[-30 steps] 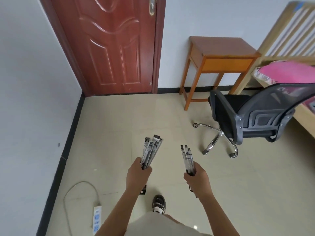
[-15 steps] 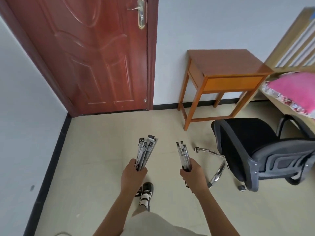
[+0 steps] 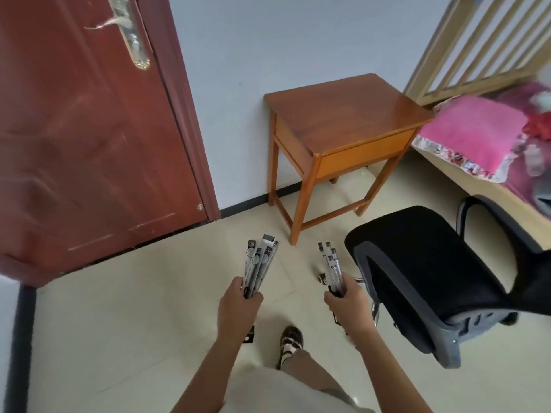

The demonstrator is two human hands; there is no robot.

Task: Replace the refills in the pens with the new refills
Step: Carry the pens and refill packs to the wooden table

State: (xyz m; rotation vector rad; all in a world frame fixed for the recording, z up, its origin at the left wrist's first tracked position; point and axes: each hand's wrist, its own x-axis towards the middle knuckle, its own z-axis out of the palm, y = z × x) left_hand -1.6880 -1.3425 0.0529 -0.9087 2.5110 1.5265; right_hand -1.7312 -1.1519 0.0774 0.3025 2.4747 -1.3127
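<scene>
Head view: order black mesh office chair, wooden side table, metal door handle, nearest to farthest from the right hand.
1. Black mesh office chair, just beside the right hand.
2. Wooden side table, ahead by the wall.
3. Metal door handle, far upper left.

Packaged refills [image 3: 258, 263] in black-and-white sleeves fan out upright, left of the chair [image 3: 417, 263]; clear pens [image 3: 331, 263] stand bunched upright just beside its seat.

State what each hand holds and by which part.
Left hand grips packaged refills near their lower ends; right hand grips pens near their lower ends.
</scene>
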